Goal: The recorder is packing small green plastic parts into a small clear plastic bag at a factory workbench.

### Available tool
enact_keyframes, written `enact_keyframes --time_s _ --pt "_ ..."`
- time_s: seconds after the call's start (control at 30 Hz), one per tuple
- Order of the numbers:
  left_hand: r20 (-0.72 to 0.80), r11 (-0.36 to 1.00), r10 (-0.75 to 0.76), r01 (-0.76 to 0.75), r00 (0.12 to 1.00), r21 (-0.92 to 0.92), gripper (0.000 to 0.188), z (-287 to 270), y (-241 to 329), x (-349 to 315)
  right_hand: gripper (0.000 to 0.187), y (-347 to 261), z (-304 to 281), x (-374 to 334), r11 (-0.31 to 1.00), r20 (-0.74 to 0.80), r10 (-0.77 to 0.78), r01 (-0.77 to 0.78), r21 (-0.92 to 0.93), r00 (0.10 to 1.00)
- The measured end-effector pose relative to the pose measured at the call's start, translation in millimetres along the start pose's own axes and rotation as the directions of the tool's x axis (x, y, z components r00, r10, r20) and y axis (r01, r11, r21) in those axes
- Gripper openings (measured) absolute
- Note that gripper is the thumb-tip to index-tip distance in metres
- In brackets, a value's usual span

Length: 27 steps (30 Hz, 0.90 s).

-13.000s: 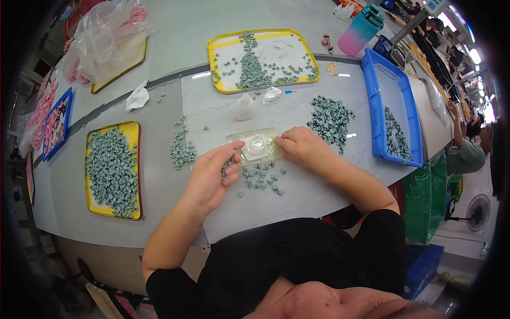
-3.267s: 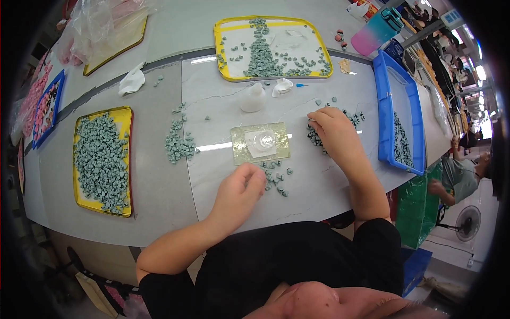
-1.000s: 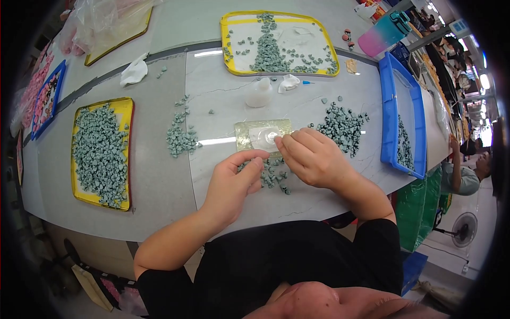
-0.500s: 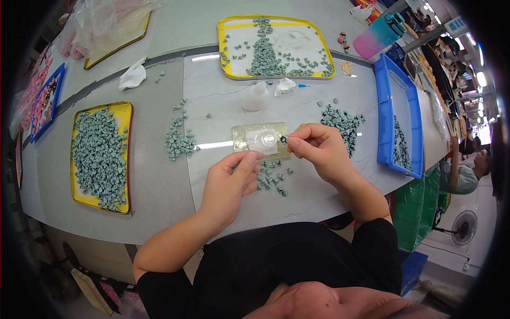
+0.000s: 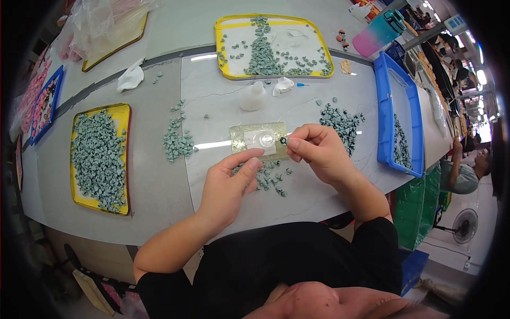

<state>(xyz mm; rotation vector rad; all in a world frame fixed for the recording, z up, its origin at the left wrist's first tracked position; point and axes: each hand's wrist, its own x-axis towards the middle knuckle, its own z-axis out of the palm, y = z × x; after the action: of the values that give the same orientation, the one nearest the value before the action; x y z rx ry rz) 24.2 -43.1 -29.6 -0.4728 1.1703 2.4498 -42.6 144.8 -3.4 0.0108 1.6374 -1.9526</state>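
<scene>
Between the thumb and index finger of my right hand is a small dark green piece with a ring-like look. My left hand is held lower and to the left, thumb and index finger apart, and nothing shows between them. Just beyond both hands, a glittery yellowish pad lies on the table. On it rest a white sheet and a small clear round dish. Loose green pieces are scattered at the pad's near edge, partly behind my left fingers.
A white squeeze bottle stands behind the pad. Heaps of green pieces lie left and right. Yellow-rimmed trays stand at far left and back; a blue bin is at right, near a pink-and-teal bottle.
My left thumb and index finger have parted, the thumb dropping lower. My right hand keeps its pinch on the small piece, nearly in place.
</scene>
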Motion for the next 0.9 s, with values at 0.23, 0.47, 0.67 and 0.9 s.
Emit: enact_keyframes --time_s 0.23,0.47,0.67,0.9 --pt "0.020 0.998 0.047 -0.047 0.999 0.039 0.019 -1 -3 0 0.007 4 3 -6 0.860 0.032 -0.307 0.291 -0.418 0.951" --pt "0.068 0.987 -0.028 0.039 0.997 -0.157 0.009 10 1 -3 0.010 8 0 -8 0.646 0.136 -0.480 0.454 -0.614 0.867" --pt "0.105 0.980 -0.057 0.075 0.993 -0.182 0.009 9 -1 -2 0.011 8 3 -9 0.566 0.174 -0.540 0.509 -0.648 0.823" --pt "0.119 0.978 -0.040 0.063 0.992 -0.200 0.011 8 -1 0 0.011 7 2 -10 0.555 0.186 -0.549 0.522 -0.647 0.815"
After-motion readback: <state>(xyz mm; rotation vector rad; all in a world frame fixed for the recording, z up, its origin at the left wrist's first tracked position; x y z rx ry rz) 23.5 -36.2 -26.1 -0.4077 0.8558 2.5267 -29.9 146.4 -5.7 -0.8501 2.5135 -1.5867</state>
